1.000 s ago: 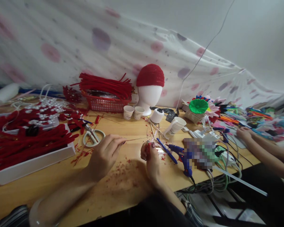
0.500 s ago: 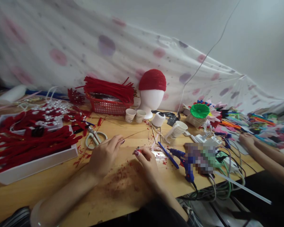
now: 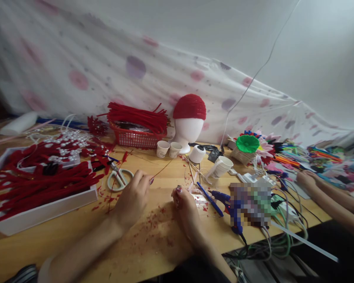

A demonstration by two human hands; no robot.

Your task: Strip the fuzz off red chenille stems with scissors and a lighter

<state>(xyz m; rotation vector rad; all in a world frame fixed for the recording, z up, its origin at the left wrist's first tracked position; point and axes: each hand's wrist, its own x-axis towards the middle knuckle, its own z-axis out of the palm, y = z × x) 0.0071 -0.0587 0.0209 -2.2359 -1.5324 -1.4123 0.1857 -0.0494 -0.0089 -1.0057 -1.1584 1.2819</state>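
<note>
My left hand (image 3: 135, 198) is closed in a pinch on a thin, dark red wire (image 3: 163, 169), which slants up and right from the fingertips. It looks like a chenille stem largely stripped of its fuzz. To the right, my right hand (image 3: 186, 208) is curled with the thumb on top around a small item, mostly hidden, that looks like a lighter. Red fuzz crumbs (image 3: 157, 220) are scattered on the wooden table (image 3: 129, 251) between and below the hands. White-handled scissors (image 3: 120, 180) lie just beyond my left hand.
At left stands a white box (image 3: 47, 212) of red chenille stems. Behind are a red basket (image 3: 140, 138), a foam head (image 3: 188, 129) with a red cap, and paper cups (image 3: 163, 149). At right lie a blue glue gun (image 3: 236, 216), cables and another person's hands (image 3: 306, 179).
The view has shifted slightly. My right hand has turned, so the small red and silver item at its thumb is now mostly hidden. My left hand still pinches the wire.
</note>
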